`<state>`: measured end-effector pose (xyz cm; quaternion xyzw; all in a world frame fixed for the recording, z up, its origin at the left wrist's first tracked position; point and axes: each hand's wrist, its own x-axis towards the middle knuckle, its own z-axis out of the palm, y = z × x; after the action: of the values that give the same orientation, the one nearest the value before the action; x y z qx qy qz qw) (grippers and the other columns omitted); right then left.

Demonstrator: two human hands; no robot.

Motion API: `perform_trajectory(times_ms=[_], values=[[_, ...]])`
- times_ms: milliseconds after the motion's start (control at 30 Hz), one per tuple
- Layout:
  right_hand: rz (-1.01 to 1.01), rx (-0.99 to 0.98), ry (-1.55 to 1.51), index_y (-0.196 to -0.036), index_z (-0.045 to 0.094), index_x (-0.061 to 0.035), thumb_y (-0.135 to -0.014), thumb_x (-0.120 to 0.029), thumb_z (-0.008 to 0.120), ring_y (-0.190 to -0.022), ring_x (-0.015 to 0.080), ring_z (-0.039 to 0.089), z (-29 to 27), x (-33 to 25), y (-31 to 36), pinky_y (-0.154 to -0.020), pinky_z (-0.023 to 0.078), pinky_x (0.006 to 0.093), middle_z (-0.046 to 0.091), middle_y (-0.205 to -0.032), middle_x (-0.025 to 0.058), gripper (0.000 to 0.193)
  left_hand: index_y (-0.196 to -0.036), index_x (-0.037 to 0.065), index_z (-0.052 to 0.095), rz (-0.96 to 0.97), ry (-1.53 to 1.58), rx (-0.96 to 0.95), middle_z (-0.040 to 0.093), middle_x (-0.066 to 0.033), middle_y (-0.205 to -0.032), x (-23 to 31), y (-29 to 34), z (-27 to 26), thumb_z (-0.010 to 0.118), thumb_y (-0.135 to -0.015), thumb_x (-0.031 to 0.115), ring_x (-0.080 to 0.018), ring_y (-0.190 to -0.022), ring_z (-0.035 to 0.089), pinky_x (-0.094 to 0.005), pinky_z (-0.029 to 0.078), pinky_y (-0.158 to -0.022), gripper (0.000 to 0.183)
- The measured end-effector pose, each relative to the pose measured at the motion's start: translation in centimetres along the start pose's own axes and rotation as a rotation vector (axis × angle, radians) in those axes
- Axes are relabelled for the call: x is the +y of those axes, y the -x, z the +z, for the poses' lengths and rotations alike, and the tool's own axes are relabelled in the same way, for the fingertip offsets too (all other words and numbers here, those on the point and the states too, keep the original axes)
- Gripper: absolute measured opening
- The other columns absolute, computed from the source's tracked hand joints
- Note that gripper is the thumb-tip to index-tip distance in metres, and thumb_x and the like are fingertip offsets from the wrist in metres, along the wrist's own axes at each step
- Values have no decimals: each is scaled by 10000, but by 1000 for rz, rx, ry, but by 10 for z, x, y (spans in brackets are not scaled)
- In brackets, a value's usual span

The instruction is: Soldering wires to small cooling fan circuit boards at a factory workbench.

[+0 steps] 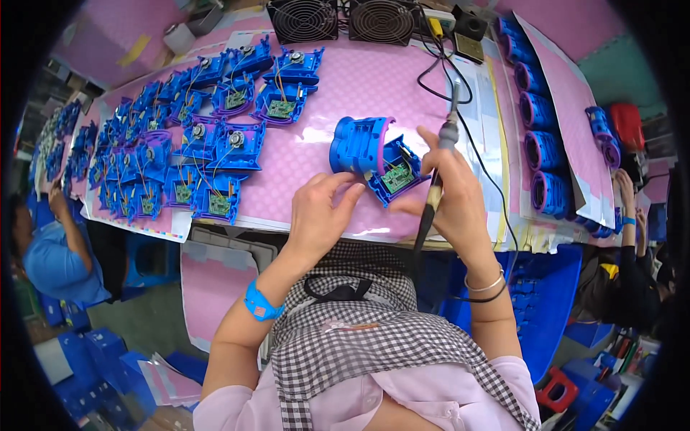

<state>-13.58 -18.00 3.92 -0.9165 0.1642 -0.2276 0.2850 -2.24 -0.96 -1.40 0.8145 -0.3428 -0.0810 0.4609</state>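
Note:
A blue plastic housing [353,147] with purple edging stands on the pink work surface in front of me. Its second half [411,159], holding a green circuit board [397,177], lies tilted against it on the right. My left hand [321,215] is closed at the housing's lower left edge, its index finger and thumb touching the blue plastic. In my right hand [458,197] is a soldering iron [448,133], gripped among the fingers, its metal tip pointing up and away from the board. The right thumb reaches toward the near edge of the board half.
Several opened blue housings [237,140] with boards and wires lie in rows at left. Two black fans [305,21] stand at the back. Closed housings [544,151] line the right side. The iron's black cord [483,129] loops nearby. A blue bin [550,302] sits below right; co-workers flank both sides.

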Motion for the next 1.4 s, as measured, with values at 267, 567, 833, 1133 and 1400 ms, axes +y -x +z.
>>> perform_trajectory(times_ms=[267,567,833,1133,1400], values=[[-470,-190,-263,-809,460,-35,-668,77,618,-1116,368,597,25,23,-58,-918,461,396,629,-1201,199,239,-663,-14,660,-44,-10,-31,607,-169,-675,10,-6,13,740,-788,331,-321,-621,608,-420,462,-567,376],[-321,-36,-198,-794,435,-42,-738,34,676,-571,128,446,-26,16,-81,-542,407,256,590,-712,59,259,-589,1,621,-115,-218,-167,614,-162,-621,9,-15,3,717,-756,306,-339,-599,608,-440,470,-560,361],[-236,-34,-85,-802,472,-26,-754,49,675,-687,203,598,1,54,-93,-708,488,302,525,-676,65,222,-630,-21,596,95,-165,-76,542,-102,-578,-23,19,-32,756,-723,159,-210,-504,544,-337,401,-472,258],[-324,41,36,-796,510,-25,-749,-14,660,-772,280,620,19,64,-47,-622,475,356,636,-885,156,158,-644,-7,612,72,-182,-20,555,-100,-591,-19,24,-34,766,-727,166,-223,-513,551,-344,414,-480,245],[-490,-93,-110,-831,548,-25,-766,-64,648,-702,248,608,24,36,1,-625,480,316,649,-866,108,126,-672,18,608,77,-206,-25,527,-59,-548,-14,13,-22,767,-752,201,-204,-486,517,-338,399,-468,255]])
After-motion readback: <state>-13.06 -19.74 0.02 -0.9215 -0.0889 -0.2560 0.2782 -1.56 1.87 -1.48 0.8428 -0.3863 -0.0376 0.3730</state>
